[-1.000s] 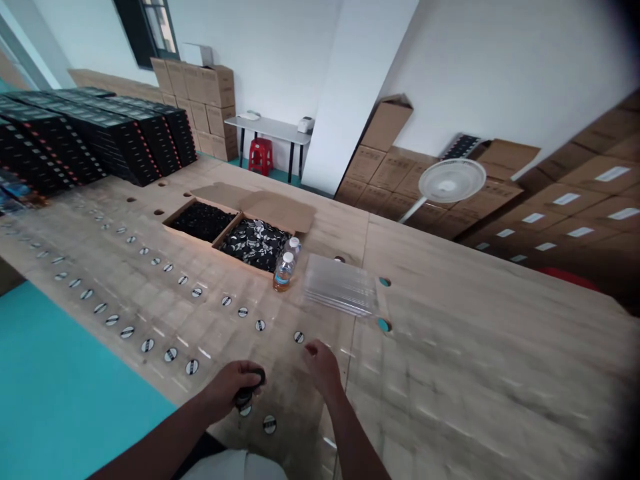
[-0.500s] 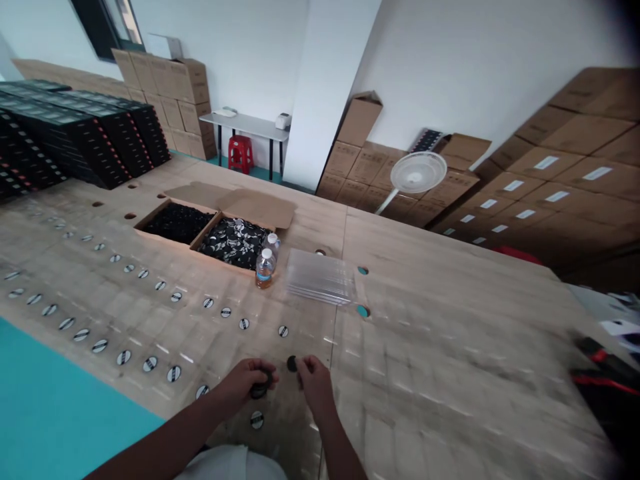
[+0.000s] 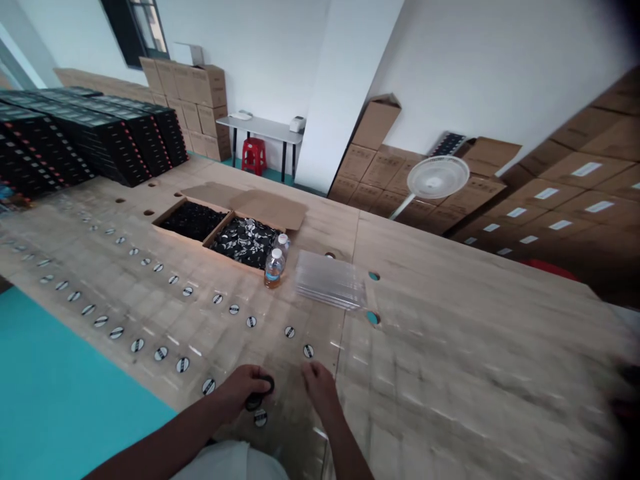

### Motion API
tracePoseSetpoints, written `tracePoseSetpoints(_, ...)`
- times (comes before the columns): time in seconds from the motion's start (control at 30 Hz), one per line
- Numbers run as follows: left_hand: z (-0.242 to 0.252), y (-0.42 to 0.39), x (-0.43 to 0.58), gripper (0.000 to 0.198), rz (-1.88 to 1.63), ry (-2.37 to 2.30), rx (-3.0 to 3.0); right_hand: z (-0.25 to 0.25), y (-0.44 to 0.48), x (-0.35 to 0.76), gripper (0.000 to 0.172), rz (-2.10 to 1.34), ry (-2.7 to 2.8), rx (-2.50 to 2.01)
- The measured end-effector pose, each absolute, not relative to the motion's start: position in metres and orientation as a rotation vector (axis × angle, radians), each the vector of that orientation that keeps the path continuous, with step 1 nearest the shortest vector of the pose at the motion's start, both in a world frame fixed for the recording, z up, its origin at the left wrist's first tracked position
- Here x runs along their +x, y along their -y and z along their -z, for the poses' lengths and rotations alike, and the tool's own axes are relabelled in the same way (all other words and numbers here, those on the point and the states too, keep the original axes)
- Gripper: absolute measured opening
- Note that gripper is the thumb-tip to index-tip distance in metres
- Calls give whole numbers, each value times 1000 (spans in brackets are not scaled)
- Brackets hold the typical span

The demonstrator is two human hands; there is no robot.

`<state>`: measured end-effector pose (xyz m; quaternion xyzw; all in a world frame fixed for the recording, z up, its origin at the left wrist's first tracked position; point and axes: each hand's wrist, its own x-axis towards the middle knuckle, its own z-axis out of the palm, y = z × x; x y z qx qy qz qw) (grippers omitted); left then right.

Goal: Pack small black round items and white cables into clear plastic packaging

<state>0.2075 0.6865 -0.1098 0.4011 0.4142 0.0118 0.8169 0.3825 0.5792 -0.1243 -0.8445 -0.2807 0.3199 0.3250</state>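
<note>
Black discs (image 3: 254, 401) in a small stack, wrapped closely by left fingers (image 3: 255, 371), with thumb pressed on top; exact count hidden by the grip. Right fingers (image 3: 311, 371) pinched together at the tips, apparently on nothing, no disc visible between them.

Just changed: half a second ago, a dark disc at the tips of right fingers; now, a labelled disc (image 3: 309, 351) flat on the surface (image 3: 425, 267), just beyond those same tips. Probably a finished placement, with the row one disc longer toward the right and more discs ready in left fingers. Just past it, slightly left, a neighbouring disc (image 3: 289, 332), then others trailing away far to the left. Near left fingers, on the body side, a lower disc (image 3: 261, 418).

Closest edge: to the left of left fingers, along the teal floor (image 3: 75, 373), with left forearm across it. Well beyond right fingers, a stack of clear plastic (image 3: 330, 279); well beyond left fingers, bottles (image 3: 273, 270) beside an open box (image 3: 235, 261). Widest room for sideways movement: right of right fingers, past a thin seam (image 3: 340, 353), over low glinting plastic and wood.
</note>
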Motion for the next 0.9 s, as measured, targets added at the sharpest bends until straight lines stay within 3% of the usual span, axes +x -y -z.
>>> tracePoseSetpoints(0.1, 110, -679, 212, 26, -23, -912, 938, 122, -567, 347, 38, -1002, 730, -2091)
tracePoseSetpoints(0.4, 97, -668, 212, 30, 35, -893, 1070, 109, -547, 311, 11, -1074, 610, -1766)
tracePoseSetpoints(0.5, 95, -663, 211, 33, 73, -879, 1116, 105, -540, 309, 8, -969, 646, -1831)
tracePoseSetpoints(0.67, 100, -657, 203, 31, 112, -782, 1100, 112, -518, 309, 21, -837, 687, -2028)
tracePoseSetpoints(0.8, 113, -665, 185, 21, 85, -742, 854, 123, -505, 301, 20, -801, 921, -2431)
tracePoseSetpoints(0.9, 120, -675, 172, 30, 109, -726, 759, 122, -508, 288, 16, -833, 1062, -2700)
